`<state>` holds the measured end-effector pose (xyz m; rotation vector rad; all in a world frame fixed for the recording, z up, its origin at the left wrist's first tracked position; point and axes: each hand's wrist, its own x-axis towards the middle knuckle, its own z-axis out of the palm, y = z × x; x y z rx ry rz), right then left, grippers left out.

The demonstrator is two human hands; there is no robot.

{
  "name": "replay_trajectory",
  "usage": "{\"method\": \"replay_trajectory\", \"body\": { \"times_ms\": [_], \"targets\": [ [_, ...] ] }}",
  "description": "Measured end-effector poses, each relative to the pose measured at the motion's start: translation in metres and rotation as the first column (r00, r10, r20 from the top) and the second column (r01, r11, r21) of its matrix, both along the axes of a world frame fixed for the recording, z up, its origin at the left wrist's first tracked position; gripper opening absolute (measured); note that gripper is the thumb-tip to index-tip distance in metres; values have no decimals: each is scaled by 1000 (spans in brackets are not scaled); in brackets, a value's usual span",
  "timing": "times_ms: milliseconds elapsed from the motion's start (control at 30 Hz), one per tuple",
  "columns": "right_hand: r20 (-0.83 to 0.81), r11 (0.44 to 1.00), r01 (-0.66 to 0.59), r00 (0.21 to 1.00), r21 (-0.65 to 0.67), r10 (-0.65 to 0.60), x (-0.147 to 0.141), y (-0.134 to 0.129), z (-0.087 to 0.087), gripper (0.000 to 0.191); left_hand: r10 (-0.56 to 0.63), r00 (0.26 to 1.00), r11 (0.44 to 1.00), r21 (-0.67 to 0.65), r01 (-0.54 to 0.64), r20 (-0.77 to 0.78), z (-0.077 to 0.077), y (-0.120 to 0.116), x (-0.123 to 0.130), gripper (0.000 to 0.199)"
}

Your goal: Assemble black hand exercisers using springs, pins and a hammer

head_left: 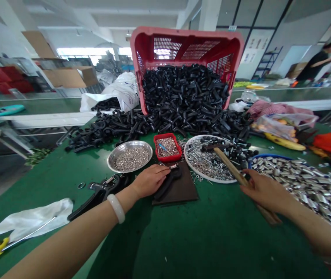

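My left hand (149,180), with a white bangle at its wrist, presses a black curved handle (168,183) down on a dark brown plate (187,190). A small metal spring (173,166) shows at the handle's upper end, by my fingertips. My right hand (262,190) is wrapped around the wooden shaft of a hammer (229,166). The hammer's dark head is over the white round tray (186,157), right of the plate. More black handles (100,193) with a spring lie left of my left forearm.
Behind the plate stand a metal bowl (110,162) of small rings and a red box (169,158) of pins. A red crate (136,77) spills black handles across the table's back. Metal cylinders (307,186) fill a blue-rimmed tray at right. Bananas (287,142) lie beyond; a person (313,66) stands far right.
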<state>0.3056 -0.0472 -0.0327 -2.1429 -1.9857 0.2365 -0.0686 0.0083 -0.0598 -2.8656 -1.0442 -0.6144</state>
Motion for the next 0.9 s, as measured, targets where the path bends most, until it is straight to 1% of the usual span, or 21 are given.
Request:
{"method": "replay_trajectory", "body": {
  "times_ms": [33, 67, 100, 133, 167, 200, 233, 300, 367, 433, 500, 533, 600, 700, 767, 833, 867, 900],
  "targets": [
    [-169, 998, 16, 985, -63, -27, -4, 3, -1, 42, 10, 1000, 1000, -20, -11, -16, 4, -2, 2, 34],
    [-349, 990, 16, 935, -142, -65, -10, 5, 0, 43, 25, 999, 999, -41, -27, -40, 8, -5, 4, 35],
    [-510, 977, -1, 853, -213, -110, -16, 6, 2, 42, 45, 996, 997, -63, -50, -71, 12, -8, 7, 36],
    [-629, 967, -24, 763, -254, -146, -23, 5, 3, 41, 73, 992, 993, -85, -82, -105, 16, -12, 10, 40],
    [-705, 965, -39, 690, -260, -162, -29, 1, 5, 42, 109, 985, 987, -105, -124, -136, 19, -16, 13, 45],
    [-744, 970, -45, 650, -237, -152, -35, -4, 7, 44, 150, 976, 978, -124, -170, -160, 21, -19, 16, 52],
    [-755, 980, -42, 644, -196, -123, -39, -12, 7, 48, 187, 966, 967, -139, -213, -178, 22, -23, 18, 59],
    [-716, 996, -37, 697, -79, -31, -45, -31, 7, 57, 230, 952, 952, -158, -263, -202, 22, -26, 22, 63],
    [-614, 995, -99, 786, -3, 76, -48, -48, 5, 61, 226, 948, 950, -162, -265, -225, 20, -26, 22, 58],
    [-445, 981, -190, 876, 35, 185, -51, -59, 3, 58, 203, 947, 956, -160, -247, -247, 19, -23, 20, 55],
    [-254, 959, -277, 925, 59, 282, -55, -61, 2, 53, 186, 947, 960, -159, -232, -262, 19, -20, 18, 55],
    [-179, 948, -311, 931, 72, 319, -58, -61, 1, 51, 179, 947, 961, -157, -225, -266, 20, -19, 17, 56],
    [-99, 927, -363, 923, 95, 372, -64, -57, 2, 49, 158, 951, 967, -154, -204, -266, 21, -18, 15, 56],
    [-89, 909, -399, 908, 121, 410, -74, -55, 8, 49, 114, 962, 975, -157, -156, -249, 21, -17, 12, 55],
    [-87, 906, -379, 913, 189, 400, -77, -55, 14, 51, 71, 970, 979, -169, -112, -233, 20, -15, 9, 54],
    [-64, 909, -321, 935, 266, 349, -77, -54, 18, 53, 33, 975, 982, -177, -73, -220, 20, -12, 6, 55],
    [-49, 914, -309, 942, 263, 332, -75, -53, 20, 54, 21, 976, 982, -177, -60, -215, 20, -11, 4, 55],
    [-38, 923, -315, 943, 223, 331, -73, -51, 21, 54, 13, 977, 983, -176, -51, -211, 20, -10, 3, 55]
  ]
}}
